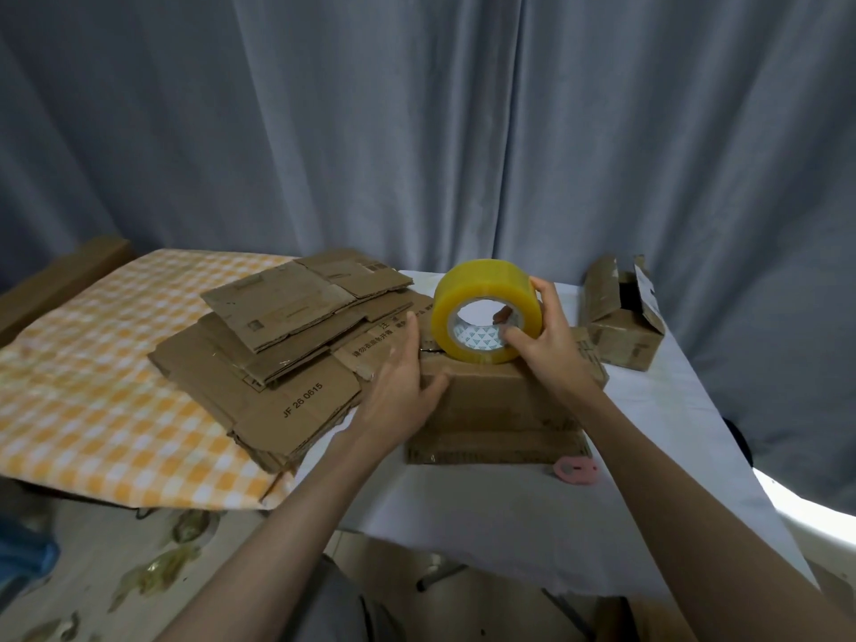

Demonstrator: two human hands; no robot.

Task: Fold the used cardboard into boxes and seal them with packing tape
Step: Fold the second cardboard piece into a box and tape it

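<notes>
Right grip (539, 335) is clamping the yellow tape roll (484, 312), standing it on the folded box (495, 405) near the desk's (648, 437) front edge; left grip (400, 391), fingers apart, is bracing the box's left side. Advisable: keeping tape taut, centred on the seam.

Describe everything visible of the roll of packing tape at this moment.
The roll of packing tape is wide, glossy translucent yellow, wound on a white core printed with small green triangles. It stands on edge, open centre toward the camera, on top of the folded cardboard box. The right hand grips it, with digits around the outside and hooked into the core. The left hand presses the box beside it.
</notes>
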